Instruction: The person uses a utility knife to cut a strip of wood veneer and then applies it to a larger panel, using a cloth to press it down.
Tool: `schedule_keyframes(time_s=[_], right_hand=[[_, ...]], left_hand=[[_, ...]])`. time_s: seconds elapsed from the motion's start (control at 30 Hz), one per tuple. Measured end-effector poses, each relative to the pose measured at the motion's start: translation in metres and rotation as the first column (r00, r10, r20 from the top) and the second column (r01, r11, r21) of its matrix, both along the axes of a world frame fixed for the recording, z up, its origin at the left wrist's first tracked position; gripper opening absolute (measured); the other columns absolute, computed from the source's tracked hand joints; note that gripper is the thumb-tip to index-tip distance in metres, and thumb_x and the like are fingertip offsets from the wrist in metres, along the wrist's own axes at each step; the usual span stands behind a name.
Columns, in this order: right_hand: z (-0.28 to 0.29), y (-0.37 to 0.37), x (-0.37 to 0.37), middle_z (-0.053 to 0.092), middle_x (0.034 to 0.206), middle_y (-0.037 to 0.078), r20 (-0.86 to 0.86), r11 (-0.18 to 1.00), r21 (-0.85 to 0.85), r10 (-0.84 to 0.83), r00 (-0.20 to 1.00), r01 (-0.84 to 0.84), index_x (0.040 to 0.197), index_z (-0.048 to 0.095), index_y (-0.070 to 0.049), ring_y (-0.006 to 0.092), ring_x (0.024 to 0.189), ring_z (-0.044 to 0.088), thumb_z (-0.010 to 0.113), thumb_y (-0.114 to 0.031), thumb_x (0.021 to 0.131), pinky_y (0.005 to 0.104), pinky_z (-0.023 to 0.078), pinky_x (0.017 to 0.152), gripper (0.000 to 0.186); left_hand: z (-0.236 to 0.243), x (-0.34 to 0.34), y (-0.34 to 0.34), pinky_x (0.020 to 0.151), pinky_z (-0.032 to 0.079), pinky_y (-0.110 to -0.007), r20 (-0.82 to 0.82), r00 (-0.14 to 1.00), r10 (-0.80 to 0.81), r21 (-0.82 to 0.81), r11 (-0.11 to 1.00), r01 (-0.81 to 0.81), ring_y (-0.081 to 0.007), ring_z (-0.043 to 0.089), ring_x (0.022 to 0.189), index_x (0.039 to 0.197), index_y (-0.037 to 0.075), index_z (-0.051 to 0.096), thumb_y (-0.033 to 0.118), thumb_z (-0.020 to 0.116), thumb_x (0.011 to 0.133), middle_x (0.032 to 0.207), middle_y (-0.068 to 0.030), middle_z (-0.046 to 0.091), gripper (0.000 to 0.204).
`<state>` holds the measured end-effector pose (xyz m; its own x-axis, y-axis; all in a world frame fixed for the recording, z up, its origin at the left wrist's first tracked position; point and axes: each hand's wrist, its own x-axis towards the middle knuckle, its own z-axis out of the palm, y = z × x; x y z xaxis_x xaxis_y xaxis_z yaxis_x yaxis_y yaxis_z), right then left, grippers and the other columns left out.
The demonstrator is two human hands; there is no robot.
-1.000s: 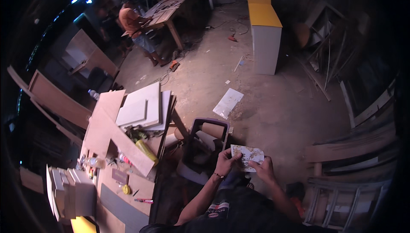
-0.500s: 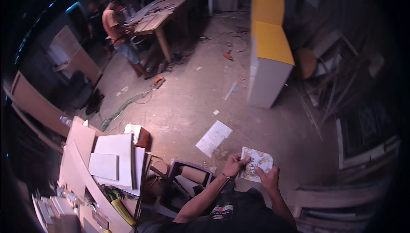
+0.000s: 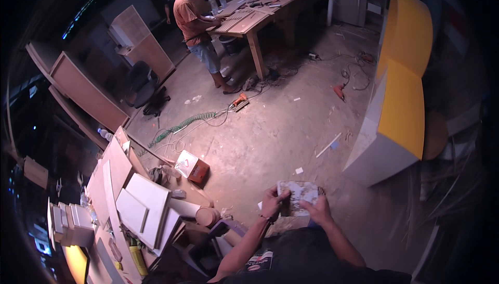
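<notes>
In front of my body I hold a white flat piece of board (image 3: 300,192) mottled with brown patches. My left hand (image 3: 271,205) grips its left edge, thumb on top. On the opposite side, my right hand (image 3: 318,210) pinches the lower right edge, also with the thumb on top. Fingers beneath the board are mostly hidden. A purple-rimmed bin (image 3: 235,226) stands left of my left forearm, partly covered by it. Beyond the board, a small white scrap (image 3: 299,170) lies on the concrete floor.
White and brown boards (image 3: 140,208) are piled at left. Beyond them sits an orange-and-white box (image 3: 192,167). A green coiled hose (image 3: 192,121) trails toward an orange tool (image 3: 239,100). Another person (image 3: 189,21) stands at a wooden worktable (image 3: 253,20). A yellow-and-white cabinet (image 3: 397,112) stands right.
The view has swung left, so the worktable, person and cabinet appear farther right. The board is still in both hands, now tilted differently. The large white sheet on the floor is now mostly hidden.
</notes>
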<state>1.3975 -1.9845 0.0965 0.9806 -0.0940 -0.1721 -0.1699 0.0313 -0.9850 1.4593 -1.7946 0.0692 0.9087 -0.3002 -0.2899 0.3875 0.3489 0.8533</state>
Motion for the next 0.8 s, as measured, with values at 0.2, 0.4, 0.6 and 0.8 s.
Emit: schedule_keyframes(time_s=[0.2, 0.4, 0.6, 0.8], right_hand=[[0.035, -0.075, 0.182, 0.076, 0.093, 0.02, -0.009, 0.872, -0.388, 0.32, 0.947, -0.298, 0.104, 0.074, 0.003, 0.027, 0.09, 0.076, 0.08, -0.03, 0.085, 0.0392, 0.057, 0.082, 0.039], [0.037, -0.096, 0.324, 0.075, 0.094, 0.022, 0.149, 0.877, -0.337, 0.41, 0.9, -0.344, 0.106, 0.073, 0.002, 0.034, 0.092, 0.075, 0.078, -0.032, 0.086, 0.0415, 0.058, 0.081, 0.04], [0.013, -0.097, 0.455, 0.068, 0.112, 0.031, -0.004, 0.781, -0.504, 0.425, 0.905, -0.369, 0.135, 0.056, 0.006, 0.0416, 0.104, 0.07, 0.078, -0.035, 0.088, 0.0451, 0.056, 0.087, 0.067], [0.027, -0.113, 0.616, 0.071, 0.115, 0.014, -0.307, 0.848, 0.487, 0.392, 0.867, -0.21, 0.138, 0.057, 0.004, 0.0253, 0.096, 0.071, 0.064, -0.028, 0.101, 0.0356, 0.056, 0.084, 0.049]], left_hand=[[0.034, 0.121, -0.061, 0.075, 0.054, -0.028, 0.063, 0.92, 0.387, 0.189, 0.901, -0.391, -0.0119, 0.067, 0.082, 0.109, -0.002, 0.073, 0.006, 0.074, 0.093, 0.096, -0.0057, 0.075, 0.018], [0.024, 0.246, -0.095, 0.074, 0.054, -0.029, 0.107, 0.841, 0.53, 0.165, 0.825, -0.54, -0.0128, 0.067, 0.081, 0.103, 0.001, 0.071, 0.013, 0.073, 0.095, 0.093, -0.0058, 0.074, 0.015], [-0.021, 0.415, -0.105, 0.063, 0.047, -0.026, 0.022, 0.834, 0.552, 0.192, 0.816, -0.545, -0.0095, 0.06, 0.067, 0.085, 0.004, 0.07, 0.028, 0.071, 0.098, 0.077, -0.0024, 0.069, 0.027], [-0.026, 0.631, -0.123, 0.056, 0.043, -0.027, -0.12, 0.803, 0.584, -0.017, 0.807, -0.59, -0.0102, 0.051, 0.058, 0.076, 0.011, 0.062, 0.036, 0.065, 0.098, 0.064, 0.0048, 0.053, 0.033]])
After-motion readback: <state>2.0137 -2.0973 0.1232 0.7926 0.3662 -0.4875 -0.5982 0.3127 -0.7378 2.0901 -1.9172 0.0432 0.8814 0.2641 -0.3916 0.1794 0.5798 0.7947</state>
